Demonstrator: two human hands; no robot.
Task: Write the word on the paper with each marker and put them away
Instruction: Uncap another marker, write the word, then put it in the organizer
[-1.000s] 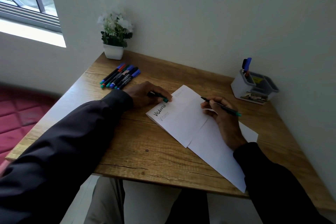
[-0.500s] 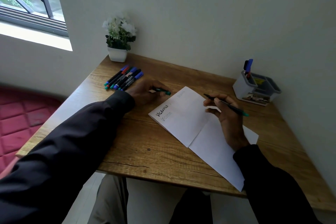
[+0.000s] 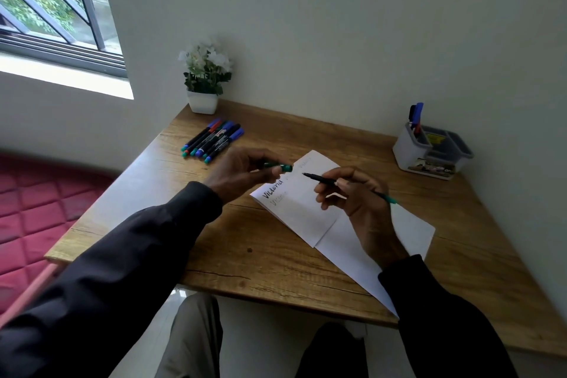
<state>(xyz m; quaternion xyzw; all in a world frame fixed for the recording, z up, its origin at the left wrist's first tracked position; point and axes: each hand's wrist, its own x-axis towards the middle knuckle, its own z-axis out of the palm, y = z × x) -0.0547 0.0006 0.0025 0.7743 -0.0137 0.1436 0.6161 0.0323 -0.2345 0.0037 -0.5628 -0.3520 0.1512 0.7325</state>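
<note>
White paper (image 3: 310,212) lies on the wooden desk (image 3: 276,258), with "Victoria" written in black near its left corner and a faint second word under it. My right hand (image 3: 356,202) holds an uncapped green marker (image 3: 325,180) above the paper, its tip pointing left. My left hand (image 3: 242,173) pinches the green cap (image 3: 280,166) just left of the marker tip, raised off the desk. Several capped markers (image 3: 213,141) lie side by side at the back left. A grey organizer (image 3: 429,152) at the back right holds a blue and a red marker (image 3: 415,115).
A white pot of white flowers (image 3: 204,83) stands in the back left corner against the wall. A window is at the upper left, and a red quilted mat (image 3: 36,212) lies on the floor left of the desk. My knees show under the front edge.
My left hand lifted off the desk with the green cap and moved right toward the marker tip. My right hand raised the marker off the paper and tilted it toward the cap.
</note>
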